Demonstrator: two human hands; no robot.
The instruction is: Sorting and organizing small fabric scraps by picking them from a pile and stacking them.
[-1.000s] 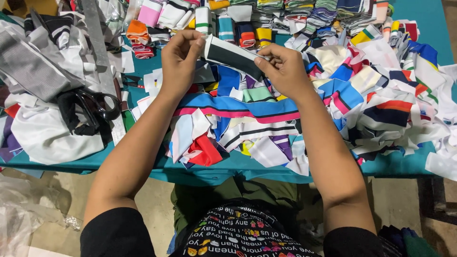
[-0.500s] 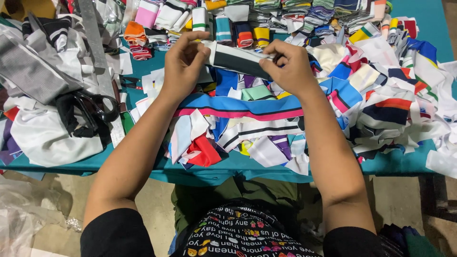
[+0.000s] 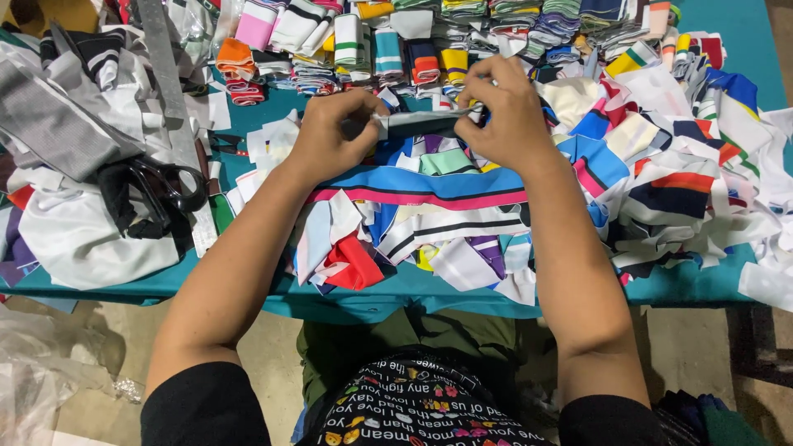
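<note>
Loose scraps (image 3: 388, 239) heaped at table's (image 3: 248, 291) near edge; elbow nudge could have pushed some off. Scissors (image 3: 161, 186) lay toward left edge. Mid-table, my left hand (image 3: 326, 136) and right hand (image 3: 508, 116) pinched dark folded strip (image 3: 417, 124) by its ends; fold risked slipping open. Rolled bundles (image 3: 388, 49) lined far edge.

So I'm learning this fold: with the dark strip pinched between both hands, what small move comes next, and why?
Probably press the fold flat: the left hand and right hand pinch the dark strip narrow, above the loose pieces, with folded bundles lined up beyond.
</note>
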